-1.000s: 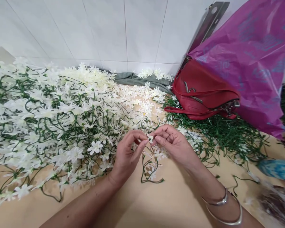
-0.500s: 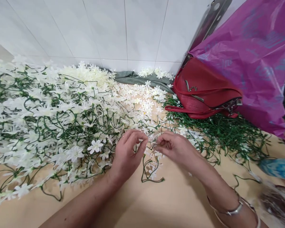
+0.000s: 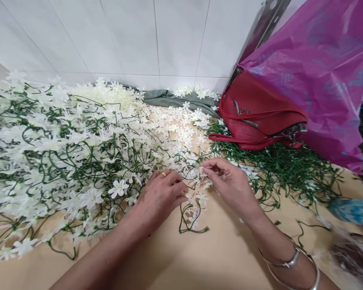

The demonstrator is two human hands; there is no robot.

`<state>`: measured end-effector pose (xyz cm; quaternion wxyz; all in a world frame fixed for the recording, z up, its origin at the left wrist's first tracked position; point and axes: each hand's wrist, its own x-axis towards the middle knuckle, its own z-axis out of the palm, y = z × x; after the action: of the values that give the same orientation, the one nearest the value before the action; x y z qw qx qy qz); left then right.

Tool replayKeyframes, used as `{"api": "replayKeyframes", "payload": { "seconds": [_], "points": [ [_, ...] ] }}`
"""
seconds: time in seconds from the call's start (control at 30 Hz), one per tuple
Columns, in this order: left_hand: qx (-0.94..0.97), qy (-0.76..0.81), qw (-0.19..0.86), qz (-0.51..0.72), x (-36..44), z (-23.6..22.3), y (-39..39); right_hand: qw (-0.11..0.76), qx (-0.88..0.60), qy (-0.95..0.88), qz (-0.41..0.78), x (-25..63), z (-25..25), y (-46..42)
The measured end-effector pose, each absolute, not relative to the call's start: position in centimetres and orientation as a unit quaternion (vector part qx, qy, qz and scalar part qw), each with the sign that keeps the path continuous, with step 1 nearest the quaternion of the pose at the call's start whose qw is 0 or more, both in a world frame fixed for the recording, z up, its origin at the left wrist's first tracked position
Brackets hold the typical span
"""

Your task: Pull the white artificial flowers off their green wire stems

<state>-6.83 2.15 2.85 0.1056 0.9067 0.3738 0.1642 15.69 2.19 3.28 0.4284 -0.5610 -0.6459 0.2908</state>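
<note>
My left hand point(image 3: 163, 191), with a gold ring, is turned palm down at the right edge of a heap of white artificial flowers point(image 3: 57, 141) on green stems. Its fingers are loosely bent and apart from the thumb, with nothing visible between them. My right hand point(image 3: 230, 183) pinches thumb and index finger together; something whitish shows at the tips, too small to tell from the flowers behind. Between and below the hands lies a green stem point(image 3: 193, 230) with white flower pieces. Loose white petals point(image 3: 181, 127) are scattered beyond the hands.
A red handbag point(image 3: 260, 108) rests on a pile of green stems point(image 3: 278, 173) at the right, against a purple plastic bag point(image 3: 329, 80). Grey-green cloth point(image 3: 169, 98) runs along the tiled wall point(image 3: 133, 36). A blue-and-white item point(image 3: 352, 211) and clear plastic wrapping point(image 3: 353, 253) lie at the right edge.
My left hand has turned palm down and its pinch has loosened. My right hand has shifted slightly up and right, its thumb and index finger now pressed together. The view has shifted slightly.
</note>
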Motion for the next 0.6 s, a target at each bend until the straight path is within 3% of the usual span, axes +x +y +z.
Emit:
{"api": "replayKeyframes", "payload": {
  "seconds": [0.2, 0.43, 0.6],
  "points": [
    [0.914, 0.355, 0.107, 0.165, -6.8, 2.9, 2.4, 0.475, -0.540, -0.594, 0.360, 15.0, 3.0, 2.2],
    [0.748, 0.441, 0.259, 0.422, -6.5, 3.9, 1.8, 0.518, -0.522, -0.525, 0.429, 14.5, 3.0, 2.1],
    [0.684, 0.450, 0.325, 0.473, -6.0, 4.3, 1.3, 0.509, -0.486, -0.521, 0.483, 13.5, 3.2, 1.4]
  ]
}}
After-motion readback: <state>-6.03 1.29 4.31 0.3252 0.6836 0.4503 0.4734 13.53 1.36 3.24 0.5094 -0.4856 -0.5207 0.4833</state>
